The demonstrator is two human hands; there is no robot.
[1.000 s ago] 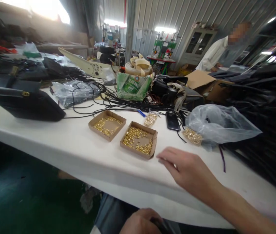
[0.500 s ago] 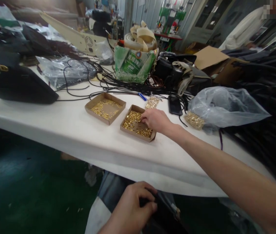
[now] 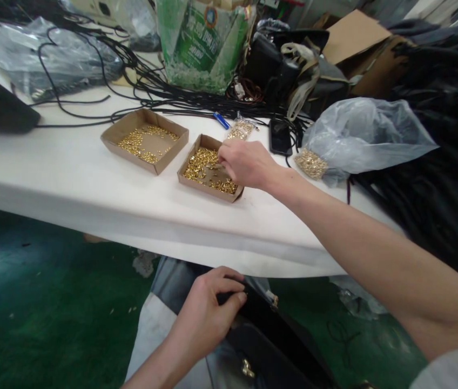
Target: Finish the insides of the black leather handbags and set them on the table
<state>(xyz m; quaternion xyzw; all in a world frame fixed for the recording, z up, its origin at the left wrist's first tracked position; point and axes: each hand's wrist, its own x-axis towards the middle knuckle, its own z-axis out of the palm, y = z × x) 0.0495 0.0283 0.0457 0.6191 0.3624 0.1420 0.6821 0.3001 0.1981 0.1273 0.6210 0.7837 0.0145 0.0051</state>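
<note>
On my lap lies a black bag [image 3: 263, 346] with gold metal fittings. The fingers of my left hand [image 3: 213, 302] are wrapped over its upper edge. My right hand [image 3: 249, 162] reaches over the right side of a small cardboard tray [image 3: 208, 190] of tiny gold metal pieces [image 3: 200, 163]. Its fingertips are pinched together just over the tray; whether a piece sits between them is too small to see. A second cardboard tray [image 3: 140, 156], also with gold pieces, stands to the left on the white table [image 3: 91, 178].
Behind the trays lie a blue lighter-like object [image 3: 221, 120], a packet of gold pieces [image 3: 240, 128] and a phone [image 3: 280, 137]. A clear plastic bag [image 3: 366, 135] rests at right. Black cords [image 3: 164, 94] run before a green sack [image 3: 204, 48]. Dark material is piled far right.
The view has tilted down and shifted, so more of the black bag on my lap shows. My right hand stays at the same tray, fingers pinched; my left hand keeps hold of the bag.
</note>
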